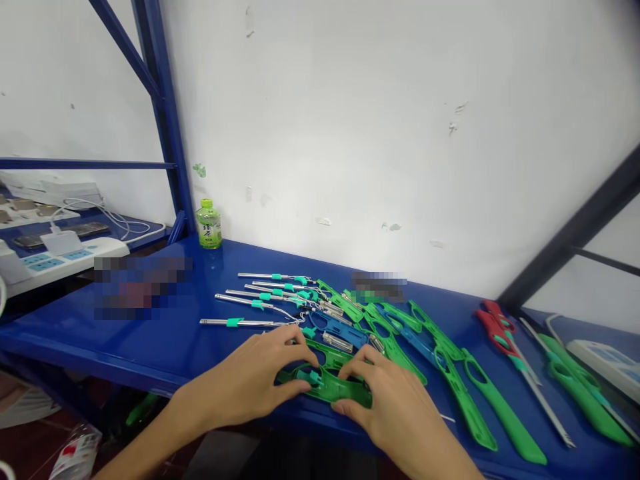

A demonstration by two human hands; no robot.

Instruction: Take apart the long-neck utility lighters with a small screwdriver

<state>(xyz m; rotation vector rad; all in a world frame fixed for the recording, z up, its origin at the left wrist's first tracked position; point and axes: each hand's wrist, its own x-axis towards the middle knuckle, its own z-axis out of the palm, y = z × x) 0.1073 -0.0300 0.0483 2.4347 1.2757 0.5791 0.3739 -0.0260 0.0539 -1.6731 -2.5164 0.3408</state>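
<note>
Near the front edge of the blue table, both my hands are on a green lighter casing half (330,385), whose hollow inside faces up. With thumb and fingers closed, my left hand (267,370) grips its left end, where a teal trigger piece (311,378) sits in the casing. Gripping the right end between thumb and fingertips is my right hand (377,393). Just beyond the hands lie a silver metal part (337,342) and a blue casing half (345,330). Several metal lighter tubes (245,323) with teal clips and white wires lie to the left of these.
More green casing halves (463,400) spread to the right. Beyond them are red lighters (500,327) with long metal tubes and a green lighter (575,387). A green drink bottle (209,227) stands by the wall. A white power strip (70,257) lies at left; blue frame posts (167,120) rise behind.
</note>
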